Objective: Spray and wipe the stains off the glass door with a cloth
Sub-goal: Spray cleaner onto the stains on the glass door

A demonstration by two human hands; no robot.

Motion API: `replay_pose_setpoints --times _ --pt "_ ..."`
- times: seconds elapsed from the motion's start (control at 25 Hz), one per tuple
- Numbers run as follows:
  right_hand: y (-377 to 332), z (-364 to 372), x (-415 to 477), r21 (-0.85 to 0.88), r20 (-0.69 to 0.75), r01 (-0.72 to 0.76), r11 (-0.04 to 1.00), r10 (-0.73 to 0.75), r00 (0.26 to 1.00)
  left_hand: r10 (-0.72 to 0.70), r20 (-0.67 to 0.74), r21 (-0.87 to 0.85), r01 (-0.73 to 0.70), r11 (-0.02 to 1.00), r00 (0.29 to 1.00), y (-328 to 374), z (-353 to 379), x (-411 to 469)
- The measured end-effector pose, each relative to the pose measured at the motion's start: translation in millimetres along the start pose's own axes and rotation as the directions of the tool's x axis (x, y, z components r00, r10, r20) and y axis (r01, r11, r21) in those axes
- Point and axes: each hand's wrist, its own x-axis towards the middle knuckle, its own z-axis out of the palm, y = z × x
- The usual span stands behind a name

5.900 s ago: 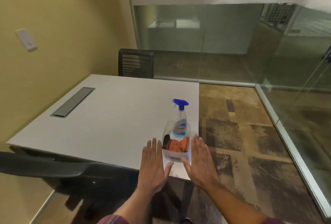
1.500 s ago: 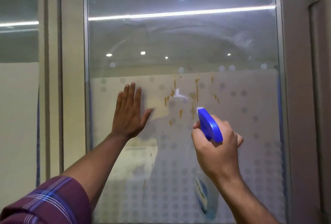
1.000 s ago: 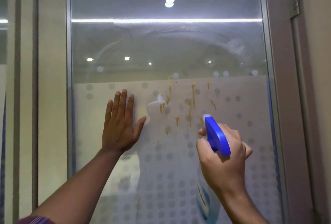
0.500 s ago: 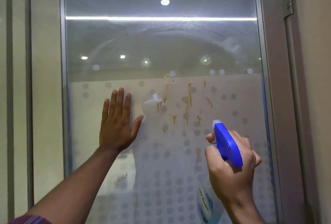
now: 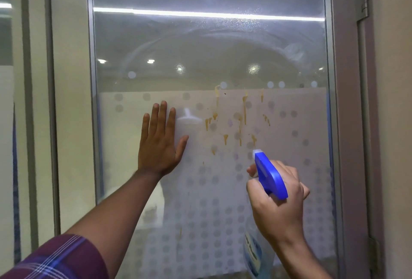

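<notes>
The glass door (image 5: 209, 44) fills the view, clear above and frosted with dots below. Brown-yellow drip stains (image 5: 239, 120) run down the glass near the top edge of the frosted band. My left hand (image 5: 159, 142) lies flat on the glass, fingers apart, just left of the stains. My right hand (image 5: 278, 203) grips a spray bottle (image 5: 269, 176) with a blue trigger head, nozzle pointing at the glass just below the stains. Fine droplets speckle the upper glass. No cloth is in view.
A metal door frame (image 5: 343, 122) runs down the right side with a hinge (image 5: 362, 2) near the top. A second glass panel and its frame (image 5: 51, 100) stand to the left. Ceiling lights reflect in the glass.
Since the table scene, I stand at the door with the bottle in my right hand. Over the last second the bottle sank lower and rightward, and fine spray specks appeared on the upper glass.
</notes>
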Motion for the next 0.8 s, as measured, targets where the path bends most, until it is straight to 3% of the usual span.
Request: replay_pose_setpoints --times 0.52,0.68,0.8 --pt "-17.4 -5.3 -18.2 0.344 0.29 -0.302 0.889 0.205 0.935 -0.022 0.284 -0.176 0.075 0.982 0.959 20.7 -95.7 -54.9" --pt "-25.5 -19.5 -26.2 0.46 0.396 -0.396 0.795 0.215 0.893 -0.093 0.43 -0.373 0.271 0.887 0.898 61.6 -148.0 -89.5" --pt "-28.9 -38.7 -34.7 0.493 0.528 -0.473 0.73 0.182 0.83 -0.135 0.61 -0.48 0.499 0.721 0.781 104.2 -192.7 -119.8"
